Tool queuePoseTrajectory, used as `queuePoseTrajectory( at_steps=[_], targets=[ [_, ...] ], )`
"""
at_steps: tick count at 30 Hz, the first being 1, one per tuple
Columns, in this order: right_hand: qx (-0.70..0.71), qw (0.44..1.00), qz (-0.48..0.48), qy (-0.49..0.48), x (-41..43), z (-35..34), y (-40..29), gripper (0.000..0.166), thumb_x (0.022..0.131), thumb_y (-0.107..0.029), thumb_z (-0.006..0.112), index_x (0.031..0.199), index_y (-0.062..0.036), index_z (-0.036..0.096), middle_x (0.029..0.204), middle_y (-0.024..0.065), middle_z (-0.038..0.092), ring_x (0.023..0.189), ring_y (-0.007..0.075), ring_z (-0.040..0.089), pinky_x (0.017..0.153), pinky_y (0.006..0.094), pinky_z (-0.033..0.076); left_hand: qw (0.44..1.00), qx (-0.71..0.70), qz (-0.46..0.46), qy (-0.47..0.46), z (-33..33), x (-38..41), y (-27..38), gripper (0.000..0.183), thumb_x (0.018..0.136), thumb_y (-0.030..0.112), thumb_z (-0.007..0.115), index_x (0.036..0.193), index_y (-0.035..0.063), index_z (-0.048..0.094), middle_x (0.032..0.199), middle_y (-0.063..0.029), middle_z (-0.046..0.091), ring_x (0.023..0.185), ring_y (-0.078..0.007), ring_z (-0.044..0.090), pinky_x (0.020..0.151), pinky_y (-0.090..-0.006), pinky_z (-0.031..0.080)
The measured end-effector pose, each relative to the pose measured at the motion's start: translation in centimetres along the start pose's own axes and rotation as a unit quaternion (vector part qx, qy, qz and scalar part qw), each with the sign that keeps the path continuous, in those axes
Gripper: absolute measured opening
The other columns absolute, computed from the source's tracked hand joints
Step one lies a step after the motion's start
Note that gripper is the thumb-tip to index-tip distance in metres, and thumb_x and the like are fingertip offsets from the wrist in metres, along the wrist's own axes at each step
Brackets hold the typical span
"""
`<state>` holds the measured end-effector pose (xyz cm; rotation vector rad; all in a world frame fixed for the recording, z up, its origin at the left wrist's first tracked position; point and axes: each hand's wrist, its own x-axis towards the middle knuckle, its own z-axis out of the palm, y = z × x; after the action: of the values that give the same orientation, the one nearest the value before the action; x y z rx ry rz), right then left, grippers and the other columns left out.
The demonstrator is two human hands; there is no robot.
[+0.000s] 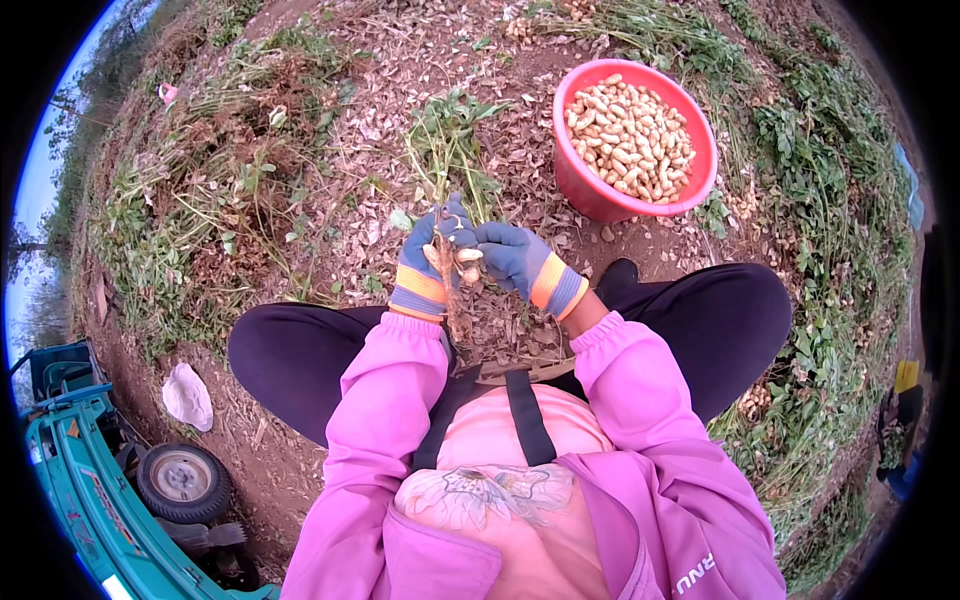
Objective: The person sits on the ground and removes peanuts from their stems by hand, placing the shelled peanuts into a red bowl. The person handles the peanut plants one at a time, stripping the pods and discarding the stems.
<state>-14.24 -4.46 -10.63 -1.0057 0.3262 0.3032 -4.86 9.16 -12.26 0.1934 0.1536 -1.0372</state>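
Observation:
My left hand (426, 251), in a blue-grey work glove with an orange-striped cuff, grips a peanut plant (446, 139) by its stems. The green leaves point away from me, and the roots (456, 322) hang down towards my lap. A few peanut pods (469, 259) cling near the root base. My right hand (517, 259), gloved alike, has its fingertips bent against these pods; whether it pinches one is hidden by the fingers. Beyond my right hand stands a red plastic tub (710, 154), with a large heap of peanuts (630, 142) inside.
Pulled peanut plants (817, 180) lie in a long row on the right, and more plants (232, 187) are heaped on the left. Dry leaves (367, 75) cover the soil between. A teal vehicle (97, 480) with a wheel (182, 480) stands at lower left, near a white sack (187, 397).

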Motion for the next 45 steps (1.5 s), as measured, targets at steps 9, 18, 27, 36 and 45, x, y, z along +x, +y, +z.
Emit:
queuePoseTrajectory(
  at_steps=[9,18,27,36,45],
  targets=[
    [0.273,0.960,-0.052,-0.049,0.1,-1.4,1.0,0.013,0.088,-0.014,0.050,0.097,-0.0063,0.055,0.067,-0.0021,0.046,0.045,0.0036,0.032,0.039,0.0189,0.024,0.991,-0.098,-0.046,-0.075,0.7,0.1,0.4,0.031,0.089,0.007,0.046,0.119,0.0008,0.038,0.074,0.0030,0.047,0.063,-0.0080,0.044,0.058,-0.0239,0.035],
    [-0.303,0.808,-0.346,0.369,-1.2,-7.4,-9.4,0.018,0.082,-0.013,0.054,0.098,-0.0050,0.059,0.085,0.0088,0.057,0.065,0.0164,0.054,0.057,0.0284,0.044,0.999,-0.035,0.000,-0.037,0.0,0.2,1.0,0.024,0.089,0.013,0.044,0.111,0.0021,0.045,0.076,0.0035,0.046,0.067,-0.0082,0.046,0.059,-0.0284,0.038],
    [-0.378,0.802,-0.334,0.319,-2.6,-3.3,-7.2,0.034,0.076,-0.010,0.060,0.109,-0.0069,0.054,0.102,0.0140,0.054,0.087,0.0311,0.054,0.078,0.0388,0.044,0.998,-0.023,0.043,-0.031,-0.1,0.0,0.8,0.019,0.088,0.017,0.045,0.104,0.0070,0.047,0.083,0.0007,0.048,0.074,-0.0125,0.047,0.066,-0.0285,0.040],
    [-0.463,0.814,-0.323,0.140,-2.0,3.4,-0.9,0.047,0.069,-0.004,0.060,0.113,-0.0107,0.046,0.098,0.0159,0.050,0.087,0.0344,0.052,0.071,0.0404,0.045,0.998,0.028,0.055,0.012,0.4,0.0,0.3,0.031,0.087,0.024,0.053,0.107,0.0012,0.045,0.084,-0.0023,0.052,0.074,-0.0168,0.052,0.066,-0.0298,0.044],
    [-0.498,0.791,-0.311,0.171,-1.4,3.1,0.1,0.041,0.071,-0.005,0.056,0.110,-0.0089,0.047,0.096,0.0193,0.050,0.080,0.0388,0.054,0.066,0.0446,0.045,0.993,0.053,0.082,0.070,-0.4,0.5,-0.2,0.028,0.087,0.024,0.055,0.100,0.0001,0.051,0.084,-0.0070,0.055,0.075,-0.0193,0.054,0.068,-0.0319,0.047]
  ],
)
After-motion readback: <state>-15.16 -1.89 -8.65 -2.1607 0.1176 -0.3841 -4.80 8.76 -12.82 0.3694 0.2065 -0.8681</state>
